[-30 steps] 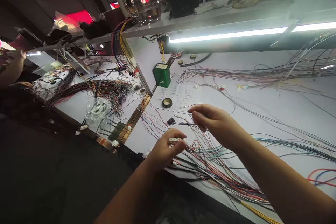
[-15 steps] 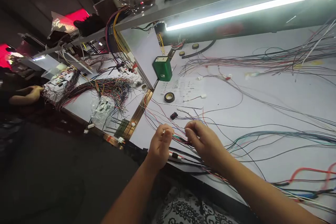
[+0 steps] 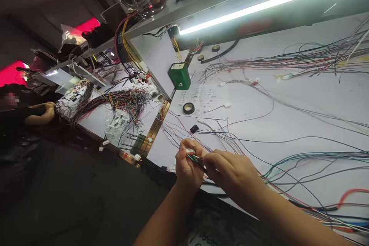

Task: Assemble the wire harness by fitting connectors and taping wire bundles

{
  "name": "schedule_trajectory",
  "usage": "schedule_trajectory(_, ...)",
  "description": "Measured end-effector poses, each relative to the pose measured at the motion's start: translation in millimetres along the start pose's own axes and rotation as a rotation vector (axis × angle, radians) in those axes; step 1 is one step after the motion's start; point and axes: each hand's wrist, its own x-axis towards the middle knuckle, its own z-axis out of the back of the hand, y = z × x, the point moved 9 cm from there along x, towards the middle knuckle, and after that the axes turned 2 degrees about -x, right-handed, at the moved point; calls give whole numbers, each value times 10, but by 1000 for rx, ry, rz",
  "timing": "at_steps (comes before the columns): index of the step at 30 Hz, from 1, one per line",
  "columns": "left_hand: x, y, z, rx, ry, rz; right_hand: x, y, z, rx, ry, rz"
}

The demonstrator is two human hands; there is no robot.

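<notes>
My left hand [image 3: 188, 165] is closed around a small white connector [image 3: 190, 151] above the front of the bench. Green, red and dark wires [image 3: 196, 158] run from the connector toward my right hand [image 3: 226, 167]. The fingers of my right hand are pinched on these wires close to the connector; the exact strand is hidden by the fingers. Just beyond my hands lies a black multi-pin connector [image 3: 194, 128] with dark wires. A roll of black tape [image 3: 188, 108] rests farther back on a printed sheet [image 3: 201, 96].
A green box [image 3: 180, 76] stands against the white divider [image 3: 152, 54]. Long wire bundles [image 3: 288, 61] stretch across the right side. On the left bench are a tangled wire harness [image 3: 127, 100] and a clear plastic bag [image 3: 115, 125]. Another person's hand [image 3: 49, 111] is at far left.
My right hand has come in beside the left and pinches the wires. My left hand has turned, so the white connector shows more clearly. The camera view has shifted slightly.
</notes>
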Motion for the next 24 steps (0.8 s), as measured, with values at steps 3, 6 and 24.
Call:
schedule_trajectory(3,-3,-7,20,37,-15,-15,17,21,4,-34,30,11)
schedule_trajectory(6,-6,-7,64,109,-41,-48,-4,12,-38,-46,58,5)
schedule_trajectory(24,-51,-112,196,375,-26,-236,20,104,38,-285,58,22)
